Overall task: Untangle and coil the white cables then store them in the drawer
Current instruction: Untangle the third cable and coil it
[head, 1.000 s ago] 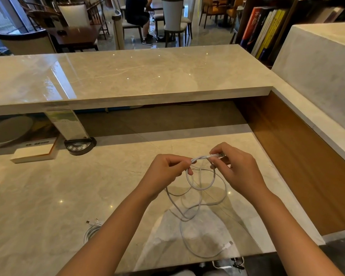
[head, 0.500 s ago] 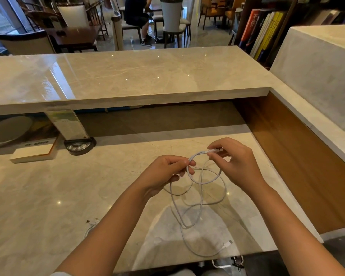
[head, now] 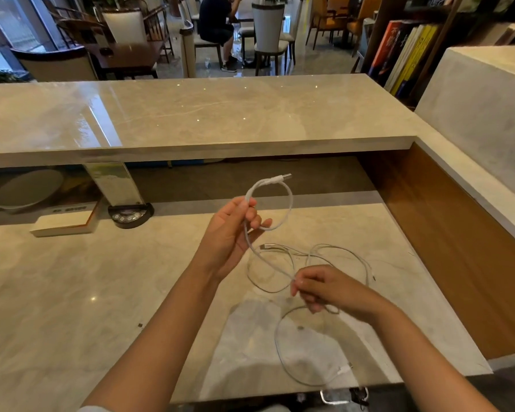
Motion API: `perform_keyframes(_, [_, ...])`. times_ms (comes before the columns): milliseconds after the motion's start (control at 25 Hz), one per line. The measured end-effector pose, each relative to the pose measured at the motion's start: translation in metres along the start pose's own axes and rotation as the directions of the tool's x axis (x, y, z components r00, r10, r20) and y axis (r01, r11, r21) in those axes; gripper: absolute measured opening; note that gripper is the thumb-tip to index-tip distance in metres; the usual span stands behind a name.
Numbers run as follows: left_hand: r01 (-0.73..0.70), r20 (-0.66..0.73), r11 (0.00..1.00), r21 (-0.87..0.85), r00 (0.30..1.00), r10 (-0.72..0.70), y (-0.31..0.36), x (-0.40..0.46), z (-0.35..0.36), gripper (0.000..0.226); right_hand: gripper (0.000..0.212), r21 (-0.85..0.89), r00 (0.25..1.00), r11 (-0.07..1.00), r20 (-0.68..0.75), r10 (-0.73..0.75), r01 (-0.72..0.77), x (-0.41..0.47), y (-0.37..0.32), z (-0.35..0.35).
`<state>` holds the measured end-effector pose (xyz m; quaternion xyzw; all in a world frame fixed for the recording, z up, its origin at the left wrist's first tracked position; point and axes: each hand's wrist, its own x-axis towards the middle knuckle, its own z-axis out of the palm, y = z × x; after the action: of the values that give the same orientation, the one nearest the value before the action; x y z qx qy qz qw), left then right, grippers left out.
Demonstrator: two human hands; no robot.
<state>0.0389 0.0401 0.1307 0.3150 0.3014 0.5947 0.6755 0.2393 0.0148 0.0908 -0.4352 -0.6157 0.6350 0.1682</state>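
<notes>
Head view: the left hand (head: 231, 233) holds one loop of the white cable (head: 289, 203) above the worktop (head: 72, 292); the right hand (head: 327, 288) pinches the same cable lower. Loose loops lie near the worktop's front edge, with bare marble to the left.

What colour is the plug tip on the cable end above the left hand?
Silver metal on a white cable, clearest in the head view.

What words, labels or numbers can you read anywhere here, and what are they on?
None can be read with certainty.
Book spines on the shelf: large characters, too blurred to read.
White box on the counter: dark label strip, too small to read.
Upright sign in the black stand: print blurred and washed out.
</notes>
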Motion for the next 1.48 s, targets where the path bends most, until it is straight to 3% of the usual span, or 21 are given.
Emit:
perform_keyframes(120, [-0.051, -0.056, 0.987, 0.152, 0.997, 0.06, 0.01, -0.001, -0.017, 0.019, 0.024, -0.172, 0.998, 0.984, -0.057, 0.033, -0.042, -0.01, -0.001, -0.04])
perform_keyframes(280, [0.022, -0.123, 0.943, 0.332, 0.992, 0.02, 0.01, -0.008, -0.026, 0.024, 0.019, -0.397, 0.989, 0.91, -0.132, 0.068, -0.116, -0.016, -0.014, -0.077])
perform_keyframes(400, [0.102, -0.085, 0.899, 0.427, 0.994, -0.073, 0.007, -0.014, -0.028, 0.025, 0.041, -0.59, 0.942, 0.766, -0.331, 0.057, -0.254, -0.007, -0.027, -0.092])
perform_keyframes(520, [0.166, -0.01, 0.864, 0.475, 0.983, -0.184, 0.003, -0.02, -0.029, 0.026, 0.046, -0.635, 0.877, 0.708, -0.479, -0.046, -0.309, 0.009, -0.041, -0.09])
perform_keyframes(760, [0.229, -0.036, 0.823, 0.52, 0.969, -0.246, -0.01, -0.026, -0.028, 0.023, 0.035, -0.533, 0.733, 0.821, -0.638, -0.234, -0.202, 0.038, -0.066, -0.056])
perform_keyframes(960, [0.278, -0.144, 0.872, 0.404, 0.96, -0.239, -0.021, -0.031, -0.033, 0.021, 0.03, -0.31, 0.776, 0.951, -0.6, -0.193, -0.003, 0.044, -0.084, -0.019])
perform_keyframes(1080, [0.257, -0.224, 0.899, 0.354, 0.957, -0.185, -0.02, -0.032, -0.034, 0.019, 0.029, -0.265, 0.853, 0.958, -0.469, -0.228, 0.11, 0.028, -0.095, -0.003])
perform_keyframes(1160, [0.238, -0.235, 0.924, 0.298, 0.957, -0.171, -0.02, -0.031, -0.03, 0.018, 0.026, -0.428, 0.881, 0.884, -0.324, -0.344, 0.188, 0.02, -0.093, 0.019])
perform_keyframes(1240, [0.223, -0.173, 0.951, 0.214, 0.967, -0.187, -0.019, -0.03, -0.024, 0.019, 0.025, -0.656, 0.836, 0.702, -0.195, -0.513, 0.277, 0.017, -0.077, 0.043])
perform_keyframes(1320, [0.216, -0.128, 0.973, 0.082, 0.97, -0.205, -0.016, -0.03, -0.019, 0.021, 0.02, -0.757, 0.789, 0.569, -0.12, -0.603, 0.32, 0.017, -0.059, 0.057])
perform_keyframes(1480, [0.214, -0.15, 0.959, -0.185, 0.958, -0.243, -0.013, -0.034, -0.017, 0.021, 0.013, -0.699, 0.737, 0.622, -0.202, -0.645, 0.353, 0.016, -0.043, 0.057])
